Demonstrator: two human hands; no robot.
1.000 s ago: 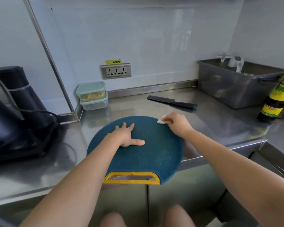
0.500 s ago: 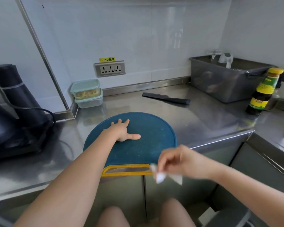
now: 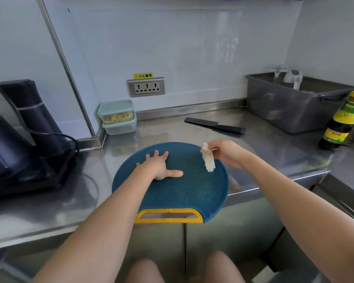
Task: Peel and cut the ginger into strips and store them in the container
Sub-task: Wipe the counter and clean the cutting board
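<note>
Your left hand (image 3: 159, 166) lies flat on the board (image 3: 182, 193), fingers spread and straight, gripping nothing and only pressing down. Your right hand (image 3: 226, 153) pinches a white tissue (image 3: 208, 164) between thumb and fingertips. The tissue hangs just above the far right part of the board, and I cannot tell whether its lower end touches.

The ginger (image 3: 117, 117) sits as pale yellow strips inside the top container (image 3: 116, 105), lid on, at the back left against the wall. I see none loose on the board. So peeling, cutting and storing look done, and you seem to be at the clean-up, wiping the board.

Next, lower the tissue onto the board and sweep it across. Keep your left palm pressing, because the handle end overhangs the edge of the counter (image 3: 274, 152) and the board could tip or slide.

The count:
- Two hands, one flat and one pinching.
- One board and one tissue.
- One knife (image 3: 215, 125), lying on the counter behind the board, apart from both hands.
- Two containers in one stack. The lower container (image 3: 120, 127) looks empty, though I cannot be sure.
- One bottle (image 3: 341, 121) at the right, just beside one grey bin (image 3: 290, 111).
</note>
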